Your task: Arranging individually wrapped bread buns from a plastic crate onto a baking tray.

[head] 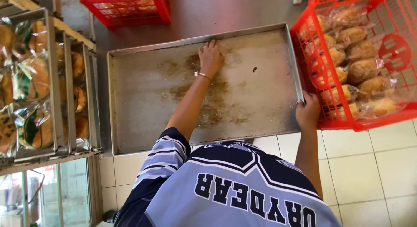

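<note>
- Left hand point(210, 57) lies flat, fingers spread, on the stained metal tray point(139, 105).
- Right hand point(307, 112) grips the tray's rim beside a red plastic crate point(365, 123).

I am seeing a light-blue jersey point(234, 196) with navy panels, white piping, striped short sleeves point(163, 159), and a thin bracelet point(203, 75) circling the left wrist.

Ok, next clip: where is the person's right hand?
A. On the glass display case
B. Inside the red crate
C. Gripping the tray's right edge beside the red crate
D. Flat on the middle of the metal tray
C: the right hand grips the metal tray at its right rim, next to the red crate of wrapped buns; the left hand lies flat on the tray.
</note>
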